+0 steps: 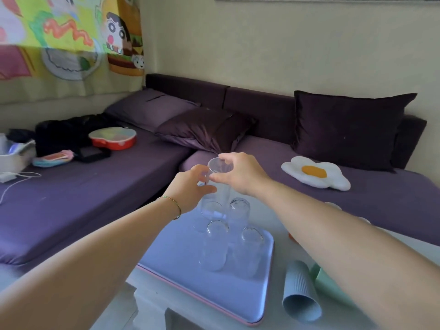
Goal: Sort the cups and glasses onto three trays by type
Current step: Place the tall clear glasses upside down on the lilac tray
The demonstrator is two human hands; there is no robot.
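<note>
Holding a clear glass (217, 186) up in the middle of the frame, the person uses both hands. The left hand (190, 189) has its fingers curled round the side of the glass. The right hand (240, 172) pinches the top edge. The glass hangs in the air just above a blue tray (181, 265), which sits on the white table (279, 253) in the lower middle of the frame.

Three more clear glasses (215, 246) already stand close together on that tray. There may be a fourth behind them — it is hard to tell, since one glass shows through another. So the pile of clear glasses looks nearly done, and the one in the hands most likely goes there too.

Other things are not sorted yet. A ribbed grey-blue cup (301, 294) lies on its side on the table in the lower right of the frame, off the tray. A green cup (329, 282) lies right beside it, partly hidden under the right arm. These two look like other kinds, so they should need their own trays.

Only one tray shows, so the other two cannot be seen. Small bits peek out past the right arm — too hidden to name. The job looks about partway done.
</note>
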